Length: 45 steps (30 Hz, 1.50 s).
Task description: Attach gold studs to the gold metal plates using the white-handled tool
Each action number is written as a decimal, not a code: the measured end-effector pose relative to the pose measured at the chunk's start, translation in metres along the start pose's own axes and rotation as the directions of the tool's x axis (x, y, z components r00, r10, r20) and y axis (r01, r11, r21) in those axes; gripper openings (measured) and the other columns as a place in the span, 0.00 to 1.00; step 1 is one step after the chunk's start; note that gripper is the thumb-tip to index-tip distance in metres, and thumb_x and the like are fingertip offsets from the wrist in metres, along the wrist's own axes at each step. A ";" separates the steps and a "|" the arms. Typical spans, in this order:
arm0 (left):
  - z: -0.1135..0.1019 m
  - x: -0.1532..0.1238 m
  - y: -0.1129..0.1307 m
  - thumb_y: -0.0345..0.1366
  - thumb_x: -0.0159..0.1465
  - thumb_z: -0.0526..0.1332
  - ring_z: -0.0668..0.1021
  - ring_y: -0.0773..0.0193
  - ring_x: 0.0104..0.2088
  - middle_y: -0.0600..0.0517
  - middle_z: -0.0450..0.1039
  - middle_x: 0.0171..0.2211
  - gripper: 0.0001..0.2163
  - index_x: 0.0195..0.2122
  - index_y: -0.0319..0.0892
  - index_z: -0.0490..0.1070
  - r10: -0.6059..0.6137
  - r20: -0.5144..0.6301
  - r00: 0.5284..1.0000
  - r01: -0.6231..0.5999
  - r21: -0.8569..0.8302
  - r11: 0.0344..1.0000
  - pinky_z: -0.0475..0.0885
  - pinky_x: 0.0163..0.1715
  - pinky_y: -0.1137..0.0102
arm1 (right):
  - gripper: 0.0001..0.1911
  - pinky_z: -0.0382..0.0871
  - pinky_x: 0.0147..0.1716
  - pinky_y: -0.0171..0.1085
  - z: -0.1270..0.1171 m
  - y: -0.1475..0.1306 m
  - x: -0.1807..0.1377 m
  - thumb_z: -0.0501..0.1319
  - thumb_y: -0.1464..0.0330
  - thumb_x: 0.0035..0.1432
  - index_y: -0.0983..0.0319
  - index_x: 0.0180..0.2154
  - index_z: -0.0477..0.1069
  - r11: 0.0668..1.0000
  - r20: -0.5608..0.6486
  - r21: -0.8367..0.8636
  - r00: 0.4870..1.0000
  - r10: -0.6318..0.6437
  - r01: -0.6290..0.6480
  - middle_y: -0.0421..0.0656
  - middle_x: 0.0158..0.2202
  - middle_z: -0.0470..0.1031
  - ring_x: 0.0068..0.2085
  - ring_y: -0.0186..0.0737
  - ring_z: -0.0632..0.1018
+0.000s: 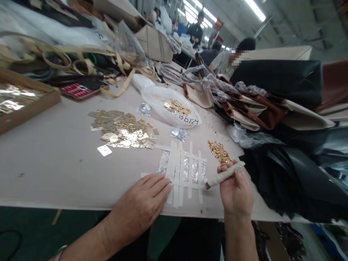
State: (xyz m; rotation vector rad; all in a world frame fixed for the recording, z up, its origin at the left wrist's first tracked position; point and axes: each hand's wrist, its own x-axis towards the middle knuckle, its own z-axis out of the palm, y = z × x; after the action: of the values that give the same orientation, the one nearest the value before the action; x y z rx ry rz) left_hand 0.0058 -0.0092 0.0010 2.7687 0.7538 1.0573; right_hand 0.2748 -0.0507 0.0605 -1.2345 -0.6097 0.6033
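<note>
My left hand (146, 197) rests at the near side of a patch of white tape strips (176, 174) with silvery film under them. Its fingers are pressed together, with the tips on the tape's left part; a tiny dark spot shows there, too small to name. In my right hand (236, 192) lies a stick wrapped in whitish tape (224, 174), its dark end pointing left toward the strips. Beyond that hand is a small heap of gold-coloured metal fittings (219, 152). A pile of flat gold metal plates (125, 130) spreads to the left.
Behind the tape lie small silver pieces (178, 133) and a white plastic bag (160, 96) holding gold pieces. A cardboard box (29, 107) stands left, near a red-patterned case (80, 88). Brown and cream bags (252, 105) and black material (280, 181) crowd the right. People sit and stand farther back.
</note>
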 end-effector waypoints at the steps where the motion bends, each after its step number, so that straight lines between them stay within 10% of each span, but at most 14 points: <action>1: 0.000 0.000 0.000 0.29 0.71 0.52 0.78 0.54 0.52 0.47 0.79 0.50 0.14 0.50 0.39 0.76 -0.003 0.005 1.000 0.003 -0.002 1.000 0.74 0.55 0.57 | 0.14 0.73 0.40 0.41 0.009 -0.001 -0.003 0.67 0.59 0.55 0.58 0.41 0.73 0.982 0.024 0.173 0.997 0.068 -0.071 0.38 0.34 0.73 0.33 0.35 0.76; 11: 0.004 -0.004 0.000 0.29 0.71 0.52 0.78 0.55 0.54 0.47 0.79 0.52 0.13 0.51 0.38 0.75 -0.017 0.022 1.000 0.018 -0.044 0.999 0.72 0.57 0.57 | 0.25 0.48 0.16 0.28 0.068 0.038 -0.019 0.65 0.53 0.58 0.59 0.20 0.58 0.891 0.115 0.359 0.960 0.254 -0.279 0.26 0.16 0.38 0.17 0.27 0.41; 24: 0.007 -0.004 0.002 0.29 0.70 0.54 0.77 0.56 0.56 0.46 0.79 0.53 0.13 0.50 0.36 0.76 -0.039 0.030 0.999 0.042 -0.096 0.995 0.70 0.61 0.58 | 0.18 0.47 0.12 0.27 0.079 0.040 -0.016 0.60 0.60 0.64 0.58 0.23 0.63 0.876 0.198 0.378 0.951 0.239 -0.299 0.26 0.16 0.37 0.16 0.28 0.38; 32: 0.005 -0.001 0.004 0.27 0.69 0.55 0.79 0.56 0.54 0.43 0.80 0.50 0.12 0.46 0.34 0.78 -0.067 -0.011 0.998 0.065 -0.106 0.992 0.72 0.61 0.58 | 0.21 0.48 0.12 0.26 0.098 0.025 -0.028 0.55 0.58 0.68 0.57 0.23 0.58 0.941 0.454 0.248 0.886 0.095 -0.229 0.27 0.15 0.39 0.13 0.27 0.42; 45: 0.005 0.001 0.003 0.27 0.70 0.54 0.81 0.55 0.52 0.42 0.80 0.50 0.12 0.46 0.32 0.77 -0.046 -0.036 0.998 0.043 -0.083 0.996 0.75 0.58 0.59 | 0.21 0.50 0.14 0.29 0.095 0.023 -0.044 0.53 0.61 0.69 0.58 0.23 0.61 0.975 0.373 0.207 0.928 -0.008 -0.075 0.28 0.15 0.42 0.13 0.27 0.47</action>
State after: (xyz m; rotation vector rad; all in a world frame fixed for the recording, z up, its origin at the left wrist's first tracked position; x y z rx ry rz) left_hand 0.0108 -0.0107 -0.0022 2.6579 0.7558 1.1100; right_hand 0.1744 -0.0134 0.0542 -0.9297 -0.8165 0.9218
